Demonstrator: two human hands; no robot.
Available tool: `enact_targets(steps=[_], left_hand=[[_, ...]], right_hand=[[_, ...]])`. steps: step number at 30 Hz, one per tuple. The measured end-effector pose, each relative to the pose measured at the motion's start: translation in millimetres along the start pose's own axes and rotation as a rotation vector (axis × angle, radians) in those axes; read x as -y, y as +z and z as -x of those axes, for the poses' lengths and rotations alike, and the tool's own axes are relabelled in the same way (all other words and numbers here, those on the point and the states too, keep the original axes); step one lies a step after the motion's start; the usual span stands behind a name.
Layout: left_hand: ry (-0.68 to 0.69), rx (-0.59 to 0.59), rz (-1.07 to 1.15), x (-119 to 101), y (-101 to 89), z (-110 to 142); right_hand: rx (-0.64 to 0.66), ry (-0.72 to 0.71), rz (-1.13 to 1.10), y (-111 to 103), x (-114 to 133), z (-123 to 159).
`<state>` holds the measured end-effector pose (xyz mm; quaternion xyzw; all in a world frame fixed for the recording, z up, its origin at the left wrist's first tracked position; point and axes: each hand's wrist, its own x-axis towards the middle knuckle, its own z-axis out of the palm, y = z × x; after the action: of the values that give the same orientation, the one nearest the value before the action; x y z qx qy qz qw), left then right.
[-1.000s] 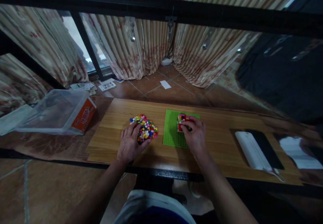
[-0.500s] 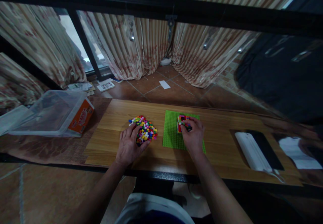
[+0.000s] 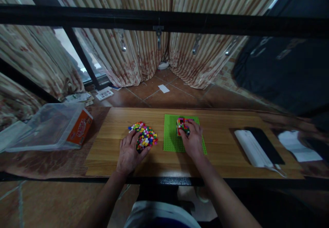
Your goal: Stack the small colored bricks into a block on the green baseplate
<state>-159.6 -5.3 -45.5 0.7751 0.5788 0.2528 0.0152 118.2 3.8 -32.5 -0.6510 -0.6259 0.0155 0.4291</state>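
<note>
View swung right; right hand point(image 3: 193, 142) at brick stack point(image 3: 181, 123), grip unclear; left hand point(image 3: 128, 153) spread by loose bricks point(image 3: 147, 135).

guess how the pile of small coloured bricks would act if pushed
The brick pile would probably scatter, since the pieces lie loose on the wooden board. Each piece looks tiny, so likely light; blocky shapes suggest sliding rather than rolling.

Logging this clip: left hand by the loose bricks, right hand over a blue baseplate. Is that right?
Only the colour is wrong: the head view shows a green baseplate. The left hand is by the loose bricks and the right hand over the baseplate.
</note>
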Motion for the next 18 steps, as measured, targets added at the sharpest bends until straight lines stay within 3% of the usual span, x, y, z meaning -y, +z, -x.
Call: enact_targets(steps=[3,5,9,12,18], left_hand=[[-0.001,-0.01,0.023,1,-0.2,0],[0.001,-0.036,0.049,1,-1.8,1],[-0.055,-0.09,0.047,-3,-10.3,2],[-0.074,-0.068,0.011,-14,-16.2,-2],[-0.013,0.045,-0.005,-40,-8.4,-16]], right_hand=[[-0.041,-0.007,-0.001,-17,-16,4],[-0.11,0.035,0.076,-31,-39,5],[-0.049,0.127,0.347,-52,-102,4],[0.026,0.118,0.483,-56,-136,6],[0.008,0.101,0.555,-54,-148,10]])
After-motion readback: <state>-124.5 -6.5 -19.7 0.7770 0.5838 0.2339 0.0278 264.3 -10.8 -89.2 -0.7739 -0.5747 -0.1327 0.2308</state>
